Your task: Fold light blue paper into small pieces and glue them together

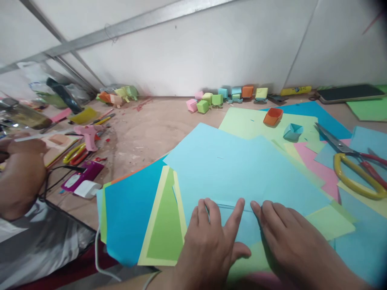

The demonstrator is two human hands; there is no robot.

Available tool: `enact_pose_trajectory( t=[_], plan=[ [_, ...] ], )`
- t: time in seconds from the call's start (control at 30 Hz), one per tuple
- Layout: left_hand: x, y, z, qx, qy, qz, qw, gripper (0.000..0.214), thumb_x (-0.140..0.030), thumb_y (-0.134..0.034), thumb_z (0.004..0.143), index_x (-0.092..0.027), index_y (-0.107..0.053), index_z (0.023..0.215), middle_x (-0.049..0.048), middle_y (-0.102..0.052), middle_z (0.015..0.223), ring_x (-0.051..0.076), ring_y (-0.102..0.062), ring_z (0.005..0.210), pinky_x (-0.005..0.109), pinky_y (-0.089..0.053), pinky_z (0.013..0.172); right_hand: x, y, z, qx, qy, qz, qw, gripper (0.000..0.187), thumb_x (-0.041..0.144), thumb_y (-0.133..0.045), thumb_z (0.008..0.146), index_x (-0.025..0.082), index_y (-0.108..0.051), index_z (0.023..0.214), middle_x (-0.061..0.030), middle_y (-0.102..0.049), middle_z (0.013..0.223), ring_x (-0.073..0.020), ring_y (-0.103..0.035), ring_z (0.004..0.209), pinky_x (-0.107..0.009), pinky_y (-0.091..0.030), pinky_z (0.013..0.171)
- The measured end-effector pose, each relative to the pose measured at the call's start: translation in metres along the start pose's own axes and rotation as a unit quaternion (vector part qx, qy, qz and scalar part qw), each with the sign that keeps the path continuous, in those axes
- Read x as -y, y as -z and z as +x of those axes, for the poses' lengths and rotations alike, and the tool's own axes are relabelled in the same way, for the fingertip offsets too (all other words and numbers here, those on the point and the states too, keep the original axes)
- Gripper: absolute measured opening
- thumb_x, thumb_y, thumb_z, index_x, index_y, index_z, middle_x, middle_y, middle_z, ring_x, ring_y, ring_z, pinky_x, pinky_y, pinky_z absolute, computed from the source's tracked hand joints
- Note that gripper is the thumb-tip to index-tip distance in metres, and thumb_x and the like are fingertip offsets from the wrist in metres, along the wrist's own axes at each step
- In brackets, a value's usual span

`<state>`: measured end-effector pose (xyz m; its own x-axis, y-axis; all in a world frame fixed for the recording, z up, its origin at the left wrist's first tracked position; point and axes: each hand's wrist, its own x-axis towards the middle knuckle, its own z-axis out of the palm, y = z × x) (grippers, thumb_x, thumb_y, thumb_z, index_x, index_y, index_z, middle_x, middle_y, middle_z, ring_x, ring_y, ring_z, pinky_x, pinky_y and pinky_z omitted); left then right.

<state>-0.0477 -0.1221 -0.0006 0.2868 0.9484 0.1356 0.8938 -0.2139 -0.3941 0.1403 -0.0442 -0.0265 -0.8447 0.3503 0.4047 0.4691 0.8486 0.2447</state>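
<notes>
Light-blue paper piece [249,227] under the fingers: had the left hand [208,235] spread over its far edge, right hand [288,231] with fingers pressed together just to the right, couldn't tell if pinching. Had that near, on a bigger light-blue sheet [208,161]. Further out, spotted scissors [341,153] right, pink glue gun [88,136] left, little paper cubes [217,99] far, by the wall [187,56].

The left hand [208,237] lies on light blue paper [211,161], palm down (index finger and thumb spread apart), and the right hand [290,231] presses its fingertips just beside it. Yellow-handled scissors [347,151] lie to the right, near an orange paper box [273,117]. Small paper cubes [217,100] line the wall [193,52]; a pink glue gun [90,139] lies far left, near another person's arm [26,173].
</notes>
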Motion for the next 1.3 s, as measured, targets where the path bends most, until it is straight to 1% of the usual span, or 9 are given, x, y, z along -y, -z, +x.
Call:
enact_pose_trajectory(
  t=[0.13,0.23,0.33,0.43,0.7,0.83,1.03,1.2,1.3],
  plan=[
    [-0.013,0.005,0.012,0.051,0.048,0.004,0.998,0.098,-0.081,-0.051,0.067,-0.022,-0.044,0.145,0.0204,-0.067,0.096,0.038,-0.067,0.087,0.049,-0.055,0.069,0.002,0.005,0.006,0.007,-0.011,0.004,1.000,0.040,-0.002,-0.039,0.080,0.000,-0.064,0.111,-0.0186,-0.066,0.090,-0.0278,-0.054,0.081,-0.038,-0.041,0.063],
    [-0.012,0.005,0.014,0.058,0.047,-0.016,0.997,0.094,-0.077,-0.057,0.066,-0.013,-0.056,0.135,0.0230,-0.065,0.095,0.038,-0.065,0.087,0.045,-0.055,0.061,-0.001,0.007,0.007,0.009,0.008,-0.008,1.000,0.042,-0.004,-0.042,0.075,0.000,-0.065,0.110,-0.0179,-0.066,0.087,-0.0276,-0.053,0.077,-0.038,-0.039,0.059],
    [-0.002,0.003,0.009,0.055,0.039,-0.041,0.997,0.086,-0.068,-0.066,0.069,-0.002,-0.063,0.124,0.0177,-0.063,0.084,0.030,-0.061,0.075,0.036,-0.050,0.050,-0.004,0.005,0.003,0.011,0.040,-0.015,0.999,0.046,-0.005,-0.044,0.073,-0.001,-0.064,0.114,-0.0181,-0.065,0.087,-0.0284,-0.053,0.079,-0.037,-0.038,0.058],
    [0.006,0.001,0.004,0.060,0.044,-0.054,0.996,0.081,-0.063,-0.070,0.070,-0.002,-0.062,0.122,0.0095,-0.060,0.078,0.023,-0.054,0.068,0.036,-0.048,0.052,-0.005,0.002,0.000,0.023,0.041,-0.012,0.999,0.047,-0.003,-0.045,0.075,0.002,-0.063,0.118,-0.0168,-0.065,0.089,-0.0272,-0.053,0.079,-0.037,-0.039,0.058],
    [0.028,-0.009,-0.016,0.061,0.067,-0.002,0.996,0.084,-0.060,-0.074,0.069,0.008,-0.062,0.116,0.0168,-0.063,0.084,0.027,-0.054,0.073,0.038,-0.046,0.057,-0.004,0.001,-0.004,0.034,0.046,-0.014,0.998,0.048,-0.004,-0.045,0.074,0.003,-0.063,0.118,-0.0168,-0.065,0.090,-0.0272,-0.052,0.079,-0.036,-0.038,0.057],
    [0.049,-0.007,-0.019,0.075,0.095,0.010,0.993,0.062,-0.046,-0.075,0.075,0.005,-0.065,0.110,0.0126,-0.062,0.075,0.026,-0.056,0.069,0.036,-0.046,0.055,-0.004,0.003,-0.002,0.026,0.040,-0.011,0.999,0.047,-0.005,-0.044,0.074,0.002,-0.062,0.117,-0.0165,-0.064,0.088,-0.0272,-0.052,0.078,-0.036,-0.036,0.057],
    [0.050,0.019,0.010,-0.011,0.071,-0.180,0.981,0.017,-0.027,-0.055,0.091,-0.015,-0.067,0.087,0.0057,-0.063,0.073,0.020,-0.057,0.064,0.031,-0.043,0.057,-0.013,0.005,0.008,-0.008,-0.007,-0.016,1.000,0.041,-0.005,-0.044,0.077,0.002,-0.060,0.113,-0.0119,-0.062,0.077,-0.0234,-0.050,0.067,-0.035,-0.034,0.059],
    [0.035,0.021,0.049,0.124,-0.035,-0.364,0.922,0.023,-0.029,-0.058,0.089,-0.018,-0.069,0.072,0.0050,-0.067,0.067,0.019,-0.059,0.060,0.028,-0.035,0.053,-0.022,0.003,0.007,-0.020,-0.080,-0.029,0.996,0.031,-0.005,-0.044,0.072,0.010,-0.060,0.094,-0.0048,-0.053,0.064,-0.0201,-0.046,0.056,-0.032,-0.030,0.054],
    [0.027,0.013,0.071,0.167,-0.030,-0.449,0.877,0.020,-0.025,-0.059,0.085,-0.017,-0.071,0.072,0.0062,-0.070,0.069,0.018,-0.060,0.061,0.027,-0.035,0.055,-0.025,0.001,0.002,-0.002,-0.157,0.016,0.987,0.025,-0.004,-0.044,0.070,0.020,-0.050,0.074,-0.0020,-0.052,0.062,-0.0181,-0.047,0.052,-0.029,-0.028,0.051]
  ],
)
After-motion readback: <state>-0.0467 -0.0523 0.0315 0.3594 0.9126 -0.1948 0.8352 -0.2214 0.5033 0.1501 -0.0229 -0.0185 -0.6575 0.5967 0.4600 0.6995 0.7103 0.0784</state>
